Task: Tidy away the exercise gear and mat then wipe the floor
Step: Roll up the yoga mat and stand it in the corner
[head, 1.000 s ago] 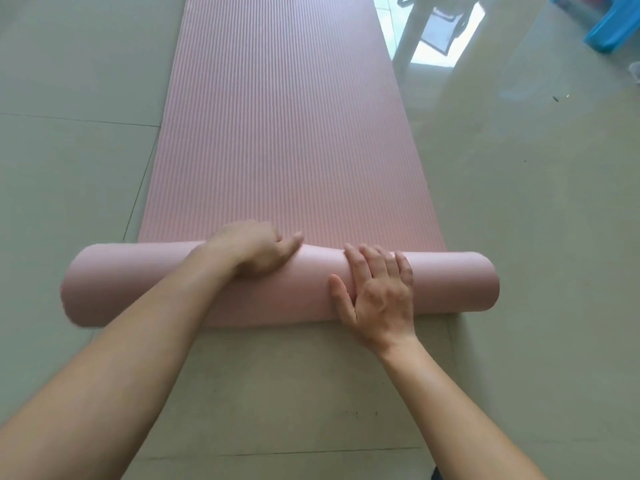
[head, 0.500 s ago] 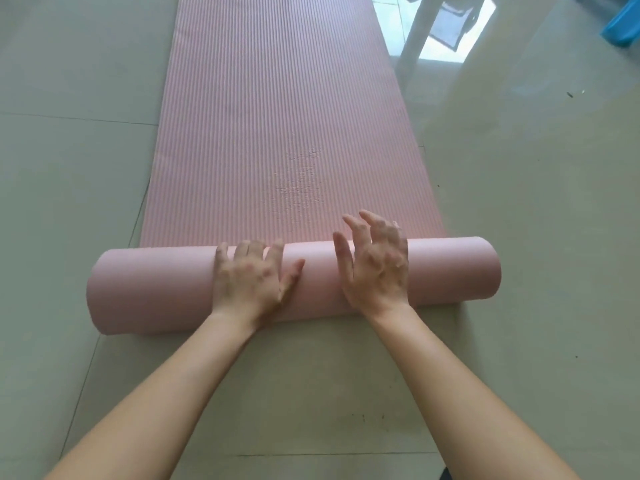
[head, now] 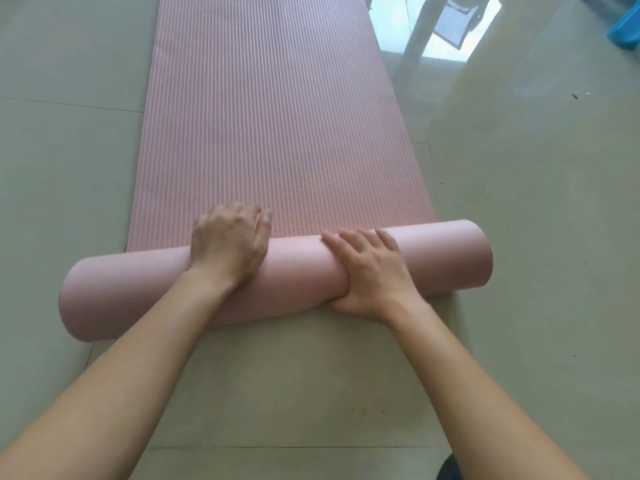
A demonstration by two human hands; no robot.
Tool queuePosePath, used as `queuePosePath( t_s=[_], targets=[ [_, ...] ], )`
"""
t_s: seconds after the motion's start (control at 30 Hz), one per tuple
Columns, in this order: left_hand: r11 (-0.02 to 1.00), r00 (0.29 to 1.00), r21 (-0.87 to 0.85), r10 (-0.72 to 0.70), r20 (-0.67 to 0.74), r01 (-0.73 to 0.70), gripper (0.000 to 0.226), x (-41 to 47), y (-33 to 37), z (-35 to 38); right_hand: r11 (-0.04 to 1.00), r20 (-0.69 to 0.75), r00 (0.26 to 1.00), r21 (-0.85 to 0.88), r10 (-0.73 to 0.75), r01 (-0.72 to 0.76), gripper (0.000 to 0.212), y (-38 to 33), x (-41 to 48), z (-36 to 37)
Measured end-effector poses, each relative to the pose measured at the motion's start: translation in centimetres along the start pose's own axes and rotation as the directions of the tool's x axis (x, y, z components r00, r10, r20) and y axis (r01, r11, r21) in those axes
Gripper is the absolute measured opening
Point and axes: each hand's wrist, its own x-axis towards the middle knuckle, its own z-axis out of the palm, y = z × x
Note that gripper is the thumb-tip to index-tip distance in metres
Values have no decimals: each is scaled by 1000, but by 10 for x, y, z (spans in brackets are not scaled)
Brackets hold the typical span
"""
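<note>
A pink ribbed exercise mat (head: 270, 116) lies flat on the floor and stretches away from me. Its near end is rolled into a thick smooth roll (head: 138, 289) lying crosswise. My left hand (head: 228, 247) sits on top of the roll left of its middle, with the fingers curled over the far side where roll meets flat mat. My right hand (head: 372, 271) presses on the roll right of its middle. Its fingers are fairly straight along the top and its thumb digs into the near side, denting the roll.
Glossy grey-green floor tiles (head: 519, 237) surround the mat on every side. A pale furniture leg (head: 415, 39) stands at the top right beside a bright window reflection. A blue plastic object (head: 625, 32) shows at the right edge. Small dark specks dot the floor.
The roll has advanced a little up the mat and now lies slightly slanted. My left hand moved from flat on the roll to curled over its far side. My right hand slid down the near side.
</note>
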Motion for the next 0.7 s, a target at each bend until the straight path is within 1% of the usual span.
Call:
queuePosePath(
  t_s=[0.03, 0.07, 0.1, 0.13, 0.17, 0.2, 0.23, 0.27, 0.3, 0.33, 0.37, 0.43, 0.47, 0.5, 0.57, 0.6, 0.67, 0.7],
  targets=[
    [999, 997, -18, 26, -74, -28, 52, -1, 1, -3, 1000, 60, 998, 0, 12, -12, 124, 3, 13, -9],
    [998, 992, -31, 51, -115, -55, 53, -4, 1, -6, 999, 89, 995, -7, 48, -47, 131, 6, 25, -17],
    [996, 988, -33, 78, -131, -83, 55, -8, 2, -7, 995, 77, 992, -10, 102, -102, 133, 8, 35, -22],
    [994, 988, -21, 99, -121, -103, 60, -11, 4, -6, 986, 21, 985, 4, 169, -169, 129, 10, 42, -26],
    [993, 990, 11, 118, -71, -118, 69, -15, 5, -4, 972, -77, 970, 49, 232, -229, 117, 12, 45, -26],
    [988, 991, 76, 130, 25, -131, 82, -17, 5, 0, 958, -176, 944, 123, 279, -260, 99, 13, 45, -25],
    [976, 983, 159, 130, 132, -150, 100, -17, 3, 5, 946, -236, 923, 194, 303, -261, 80, 13, 43, -22],
    [957, 968, 233, 118, 221, -170, 117, -16, -2, 11, 940, -244, 921, 231, 304, -249, 66, 12, 41, -18],
    [941, 959, 285, 107, 263, -184, 128, -14, -6, 18, 946, -221, 933, 225, 284, -235, 60, 11, 38, -12],
    [931, 957, 311, 107, 269, -191, 132, -13, -9, 21, 956, -185, 949, 195, 257, -221, 61, 10, 33, -6],
    [931, 964, 310, 120, 238, -192, 128, -13, -8, 24, 964, -147, 961, 164, 233, -209, 67, 9, 27, -2],
    [940, 980, 280, 180, 82, -196, 105, -11, -9, 30, 977, -83, 978, 106, 194, -184, 86, 10, 15, 4],
    [946, 982, 264, 187, 23, -186, 97, -10, -9, 31, 982, -61, 982, 72, 178, -173, 96, 11, 10, 5],
    [954, 984, 245, 177, 10, -174, 92, -8, -8, 30, 986, -58, 984, 39, 167, -165, 104, 11, 6, 5],
    [966, 983, 182, 182, 38, -186, 85, -2, -5, 17, 987, -103, 982, 3, 158, -158, 117, 10, 0, 5],
    [968, 978, 147, 191, 81, -201, 83, 2, -2, 7, 987, -124, 979, 0, 160, -161, 123, 7, -3, 6],
    [967, 949, 69, 225, 220, -245, 82, 8, 0, -13, 985, -151, 973, 8, 172, -172, 131, 2, -8, 7],
    [961, 921, 28, 253, 297, -274, 83, 9, 0, -21, 984, -167, 970, 9, 174, -175, 131, 0, -10, 7]
  ],
)
